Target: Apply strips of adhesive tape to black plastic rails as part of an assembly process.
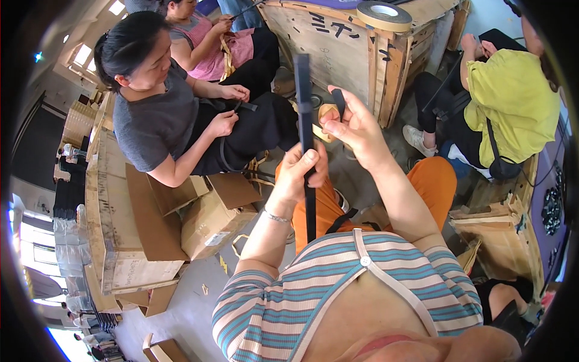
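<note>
Head view: the wearer's left hand (306, 167) grips a long black strap (303, 99) that stands upright above the lap, over orange trousers (429, 188). Beside it, the raised right hand (357, 130) pinches a short dark piece (339, 104) near a tan loop (327, 114). At left, a co-worker in grey (158, 117) sits behind an open cardboard box (214, 232).

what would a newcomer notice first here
Probably the long black strap in the person's left hand, running up the middle of the picture. Next, the bright orange trousers at the centre and the yellow-green top at upper right.
</note>
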The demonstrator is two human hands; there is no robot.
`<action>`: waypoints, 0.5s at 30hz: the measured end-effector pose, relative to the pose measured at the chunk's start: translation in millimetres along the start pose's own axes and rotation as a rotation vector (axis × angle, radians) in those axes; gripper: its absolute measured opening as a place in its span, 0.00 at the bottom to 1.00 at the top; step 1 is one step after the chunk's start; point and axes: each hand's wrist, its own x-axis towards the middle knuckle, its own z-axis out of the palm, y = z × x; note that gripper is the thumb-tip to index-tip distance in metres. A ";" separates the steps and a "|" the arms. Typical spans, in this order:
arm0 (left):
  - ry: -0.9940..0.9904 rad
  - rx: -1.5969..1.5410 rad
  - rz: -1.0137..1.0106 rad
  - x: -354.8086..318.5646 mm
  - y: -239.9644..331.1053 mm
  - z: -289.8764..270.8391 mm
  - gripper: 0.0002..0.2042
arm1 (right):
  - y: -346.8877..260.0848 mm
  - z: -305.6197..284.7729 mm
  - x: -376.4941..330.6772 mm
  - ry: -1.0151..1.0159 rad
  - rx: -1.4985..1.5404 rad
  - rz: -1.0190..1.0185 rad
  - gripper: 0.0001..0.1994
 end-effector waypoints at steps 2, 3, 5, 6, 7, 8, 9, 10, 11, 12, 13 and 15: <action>0.202 0.046 -0.018 3.6 17.8 -2.2 0.08 | -5.5 -3.3 -1.3 -0.075 0.000 -0.001 0.30; 0.263 0.099 -0.004 7.5 22.9 -3.8 0.08 | -7.2 -3.4 -3.9 -0.095 -0.022 0.016 0.30; 0.329 0.163 0.030 9.7 32.9 -1.4 0.09 | -10.0 1.4 -8.5 -0.149 -0.006 0.014 0.26; 0.322 0.170 0.047 10.9 34.6 2.4 0.09 | -10.5 2.8 -11.6 -0.149 -0.019 0.021 0.27; 0.372 0.249 0.017 10.5 35.3 7.7 0.09 | -10.3 5.0 -13.7 -0.165 -0.025 0.032 0.27; 0.423 0.328 -0.011 9.7 34.8 13.0 0.09 | -9.4 6.1 -16.3 -0.181 -0.032 0.041 0.27; 0.418 0.343 -0.001 7.8 31.6 15.7 0.09 | -7.6 4.9 -18.8 -0.200 -0.100 0.038 0.27; 0.431 0.418 0.004 5.8 34.0 24.8 0.08 | -5.8 6.6 -21.0 -0.197 -0.161 0.017 0.29; 0.484 0.490 0.102 2.8 26.4 24.1 0.08 | -7.5 8.1 -21.8 -0.191 -0.355 -0.058 0.30; 0.531 0.556 0.197 1.3 17.7 22.4 0.07 | -10.5 8.5 -23.2 -0.174 -0.553 -0.135 0.31; 0.552 0.548 0.205 -2.6 15.3 25.4 0.07 | -8.4 8.7 -26.8 -0.172 -0.527 -0.125 0.33; 0.569 0.561 0.292 -3.4 8.1 26.4 0.08 | -5.6 15.7 -28.8 -0.169 -0.534 -0.163 0.33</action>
